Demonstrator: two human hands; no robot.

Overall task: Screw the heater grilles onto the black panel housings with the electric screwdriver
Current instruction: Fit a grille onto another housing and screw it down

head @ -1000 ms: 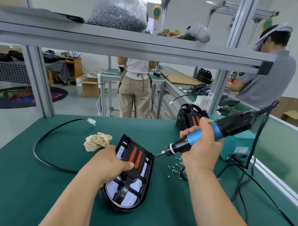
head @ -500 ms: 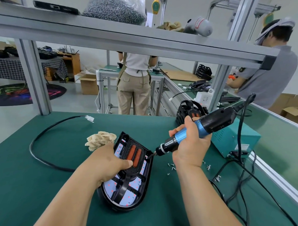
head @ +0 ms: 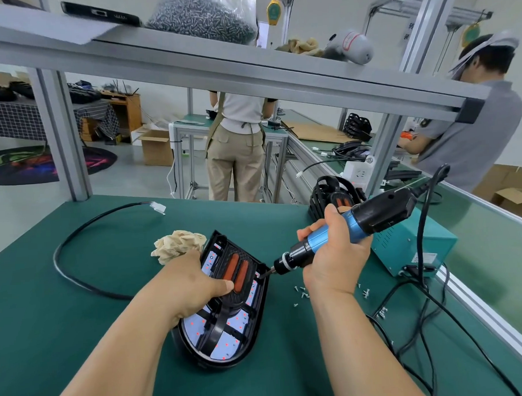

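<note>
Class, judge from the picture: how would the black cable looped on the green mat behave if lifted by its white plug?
Probably floppy: the black cable lies in a loose curve on the green mat. It would likely sag and trail behind the white plug, which looks rigid.

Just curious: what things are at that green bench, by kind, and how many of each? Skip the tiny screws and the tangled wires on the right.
Black panel housing with grille: 1
Stack of further housings: 1
Electric screwdriver: 1
Teal box: 1
Crumpled cloth: 1
Black cable with white plug: 1
Total: 6
</note>
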